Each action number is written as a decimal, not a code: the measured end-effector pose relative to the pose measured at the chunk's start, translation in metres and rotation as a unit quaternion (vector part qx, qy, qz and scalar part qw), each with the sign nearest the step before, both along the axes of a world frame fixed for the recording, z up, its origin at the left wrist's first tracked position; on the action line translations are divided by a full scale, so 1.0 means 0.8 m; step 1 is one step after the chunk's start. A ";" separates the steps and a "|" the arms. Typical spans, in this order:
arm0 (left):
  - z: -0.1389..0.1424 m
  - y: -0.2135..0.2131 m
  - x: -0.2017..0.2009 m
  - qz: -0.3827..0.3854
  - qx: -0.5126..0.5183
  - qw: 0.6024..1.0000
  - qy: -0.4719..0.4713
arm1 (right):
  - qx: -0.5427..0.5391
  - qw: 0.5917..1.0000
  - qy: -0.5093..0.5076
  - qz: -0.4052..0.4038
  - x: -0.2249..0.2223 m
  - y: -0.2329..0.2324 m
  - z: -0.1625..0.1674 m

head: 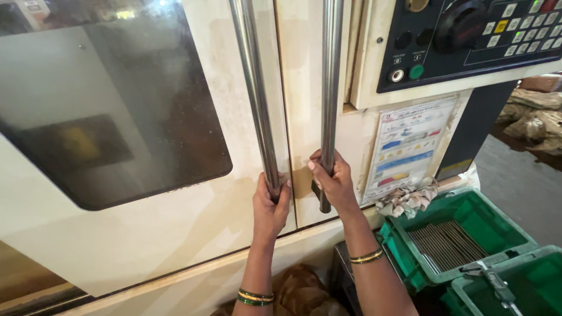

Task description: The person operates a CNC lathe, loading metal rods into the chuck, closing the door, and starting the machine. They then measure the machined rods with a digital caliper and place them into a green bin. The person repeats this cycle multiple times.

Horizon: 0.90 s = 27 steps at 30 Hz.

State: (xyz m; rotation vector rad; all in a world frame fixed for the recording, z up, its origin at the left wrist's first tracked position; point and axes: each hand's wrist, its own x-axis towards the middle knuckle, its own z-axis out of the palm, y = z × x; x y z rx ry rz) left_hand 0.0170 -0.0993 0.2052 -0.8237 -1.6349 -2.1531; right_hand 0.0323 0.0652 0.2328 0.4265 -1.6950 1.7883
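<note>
Green plastic crates sit low at the right of the head view: the nearer green crate (462, 234) holds a flat bundle of thin grey metal rods (446, 246) lying side by side, and the second green crate (527, 287) beside it carries a grey metal caliper (494, 284) across its rim. A crumpled pale rag (407, 200) rests just above the first crate, against the machine.

Cream-painted sheet metal fills most of the view: two machine doors meet at a vertical seam, the left door (175, 234) with a large dark window (111, 99). A dark control panel (468, 35) with keys and a green button stands at the upper right, a coloured instruction chart (407, 149) below it. Grey floor (515, 187) shows at the far right.

Two polished steel bar handles run upright, long axes near vertical, one either side of the seam. The left hand (270, 205) has its fingers wrapped closed round the lower end of the left steel handle (257, 93); the right hand (332, 181) grips the lower end of the right steel handle (331, 82) likewise. Both wrists wear bangles.
</note>
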 end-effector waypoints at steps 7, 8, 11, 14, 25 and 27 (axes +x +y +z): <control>0.003 -0.005 0.004 -0.005 -0.007 1.000 0.000 | 0.003 1.000 -0.004 0.000 0.009 -0.003 0.004; 0.003 -0.006 0.006 -0.007 -0.004 1.000 0.010 | 0.003 1.000 -0.002 0.002 0.012 -0.003 0.004; 0.002 -0.007 0.018 0.000 -0.003 1.000 0.015 | 0.007 1.000 0.002 0.005 0.023 -0.005 0.004; 0.002 -0.009 0.034 -0.003 0.002 1.000 0.012 | 0.011 1.000 0.006 0.005 0.035 -0.008 0.005; 0.003 0.008 0.049 0.007 -0.004 1.000 0.004 | 0.002 1.000 -0.008 0.006 0.046 0.010 0.002; 0.000 0.014 0.044 0.014 -0.003 1.000 0.009 | -0.001 1.000 -0.013 0.006 0.042 0.015 0.000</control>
